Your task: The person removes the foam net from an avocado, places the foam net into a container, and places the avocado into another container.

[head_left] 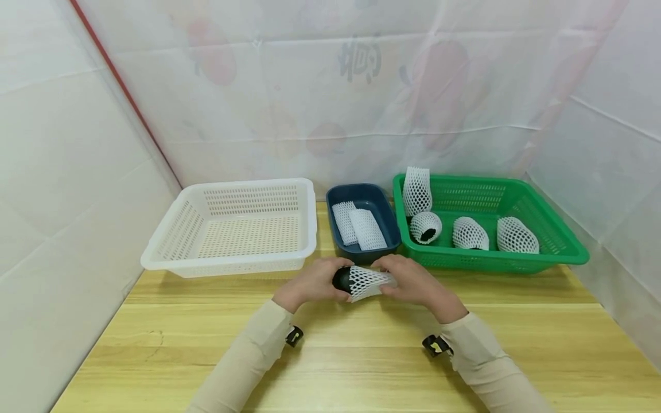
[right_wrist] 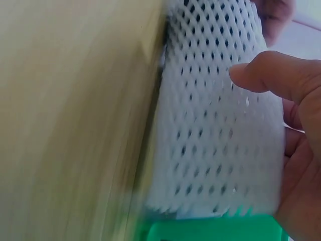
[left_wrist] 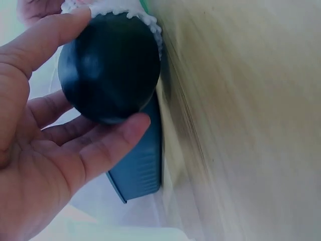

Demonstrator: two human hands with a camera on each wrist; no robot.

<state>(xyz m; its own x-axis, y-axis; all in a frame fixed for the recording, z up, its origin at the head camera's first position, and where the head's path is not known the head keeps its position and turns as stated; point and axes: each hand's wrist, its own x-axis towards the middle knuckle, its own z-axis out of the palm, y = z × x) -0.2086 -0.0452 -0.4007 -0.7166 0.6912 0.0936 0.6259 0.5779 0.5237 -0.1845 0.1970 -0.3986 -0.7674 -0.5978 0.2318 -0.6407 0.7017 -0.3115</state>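
Between both hands, low over the front of the blue tray, is a smooth, dark, round-ended object (left_wrist: 110, 68) partly inside a white foam net sleeve (head_left: 366, 283). My left hand (head_left: 317, 279) grips the bare dark end, thumb on one side and fingers curled round the other. On the right, my right hand (head_left: 413, 282) pinches the sleeve near its loose end, with the thumb (right_wrist: 251, 76) lying over the mesh. That end of the sleeve (right_wrist: 220, 165) looks flattened in the right wrist view. The mesh hides the rest of the dark object.
Two flat foam sleeves (head_left: 368, 229) lie in the dark blue tray (head_left: 384, 206). To its right, a green basket (head_left: 475, 261) holds several netted dark objects (head_left: 469, 232) and an upright sleeve (head_left: 416, 192). A white basket (head_left: 232, 264) stands left on the wooden table (head_left: 351, 367).
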